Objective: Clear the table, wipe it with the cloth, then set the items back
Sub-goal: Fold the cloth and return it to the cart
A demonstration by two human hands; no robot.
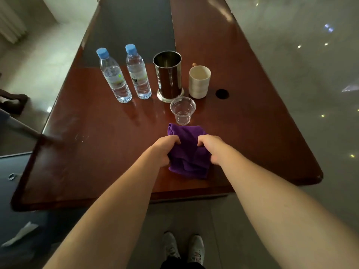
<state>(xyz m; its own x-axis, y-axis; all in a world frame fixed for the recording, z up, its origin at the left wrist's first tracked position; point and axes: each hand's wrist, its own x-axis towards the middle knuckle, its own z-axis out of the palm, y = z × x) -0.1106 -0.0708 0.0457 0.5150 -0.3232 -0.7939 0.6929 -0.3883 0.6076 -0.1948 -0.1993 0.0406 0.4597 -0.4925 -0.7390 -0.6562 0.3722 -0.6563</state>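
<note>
A folded purple cloth lies on the glossy brown table near its front edge. My left hand grips the cloth's left side and my right hand grips its right side. Just beyond the cloth stands a clear plastic cup. Behind it, in a row from left to right, are two water bottles with blue caps, a shiny metal canister and a cream mug.
A round black cable hole sits in the tabletop right of the mug. A dark strip runs along the table's far middle. A chair stands at the left. My shoes are on the tiled floor below the table's edge.
</note>
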